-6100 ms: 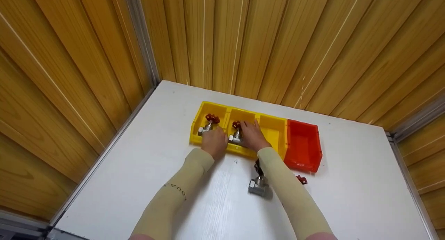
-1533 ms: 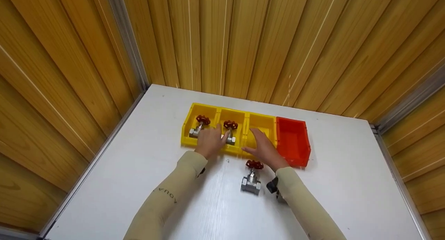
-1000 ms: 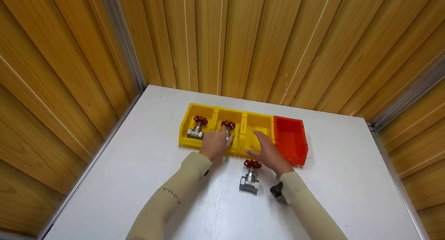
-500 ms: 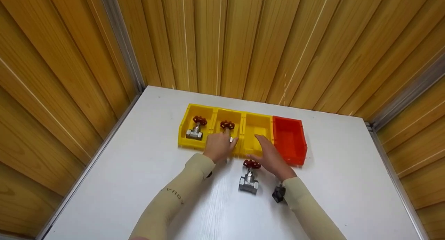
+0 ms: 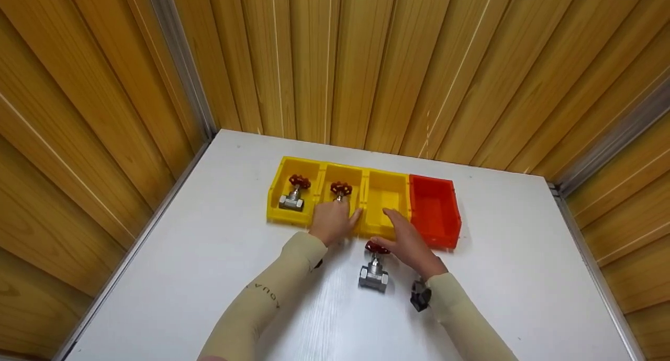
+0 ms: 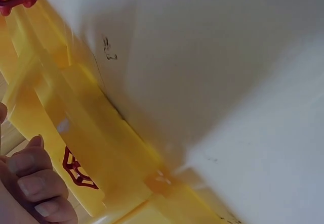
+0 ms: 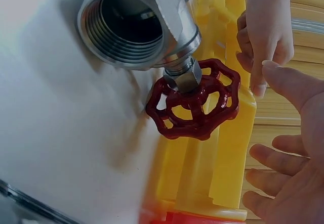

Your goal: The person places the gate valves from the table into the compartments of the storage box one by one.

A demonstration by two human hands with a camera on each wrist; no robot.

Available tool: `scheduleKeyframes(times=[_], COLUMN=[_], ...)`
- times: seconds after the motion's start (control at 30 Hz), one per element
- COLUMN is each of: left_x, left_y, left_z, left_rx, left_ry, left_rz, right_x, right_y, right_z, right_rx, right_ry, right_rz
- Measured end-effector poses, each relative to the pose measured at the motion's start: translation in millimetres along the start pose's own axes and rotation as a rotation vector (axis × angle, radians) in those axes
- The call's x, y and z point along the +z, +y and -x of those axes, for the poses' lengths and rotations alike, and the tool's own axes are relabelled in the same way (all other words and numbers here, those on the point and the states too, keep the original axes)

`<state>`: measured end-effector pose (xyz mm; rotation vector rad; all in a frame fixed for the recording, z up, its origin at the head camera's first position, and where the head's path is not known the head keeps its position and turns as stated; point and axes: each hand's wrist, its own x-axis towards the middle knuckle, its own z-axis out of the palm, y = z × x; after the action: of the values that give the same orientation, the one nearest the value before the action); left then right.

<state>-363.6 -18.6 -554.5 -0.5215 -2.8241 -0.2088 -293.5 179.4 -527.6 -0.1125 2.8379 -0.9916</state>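
Observation:
My left hand (image 5: 331, 222) is over the front of the second yellow bin (image 5: 349, 171), covering the body of a gate valve (image 5: 341, 189) whose red handwheel still shows. In the left wrist view its fingers (image 6: 43, 186) are loosely curled with nothing visible between them. My right hand (image 5: 411, 246), thumb and fingers spread, hovers at the front of the third yellow bin (image 5: 388, 179). Beneath its thumb, a steel valve with a red handwheel (image 7: 195, 102) stands on the table, apart from the hand in the right wrist view. Another valve (image 5: 293, 196) stands in the first yellow bin (image 5: 303, 162).
A red bin (image 5: 434, 209) with nothing visible inside adjoins the yellow row on the right. The white table (image 5: 220, 209) ends at wood-panelled walls (image 5: 377, 68) behind and at the sides. A black device (image 5: 420, 295) shows at my right wrist.
My left hand has shifted right from the first bin onto the second. My right hand has left the second bin's valve, moving right and nearer me. The head view has shifted slightly.

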Motion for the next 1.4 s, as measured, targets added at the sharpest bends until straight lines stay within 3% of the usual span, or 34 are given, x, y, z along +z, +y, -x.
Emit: scheduleKeyframes(times=[0.23, 1.1, 1.4], left_x=[-0.2, 1.4, 3.3], left_y=[4.3, 19.4, 23.3], left_z=[0.0, -0.8, -2.6], left_rx=[0.003, -0.011, -0.007], left_ry=[0.005, -0.050, -0.054], left_rz=[-0.015, 0.009, -0.006], right_x=[3, 20, 24], right_y=[2, 14, 20], right_z=[4, 27, 31], right_rx=[-0.040, 0.036, -0.028], right_ry=[0.020, -0.054, -0.044], right_rz=[0.004, -0.061, -0.016])
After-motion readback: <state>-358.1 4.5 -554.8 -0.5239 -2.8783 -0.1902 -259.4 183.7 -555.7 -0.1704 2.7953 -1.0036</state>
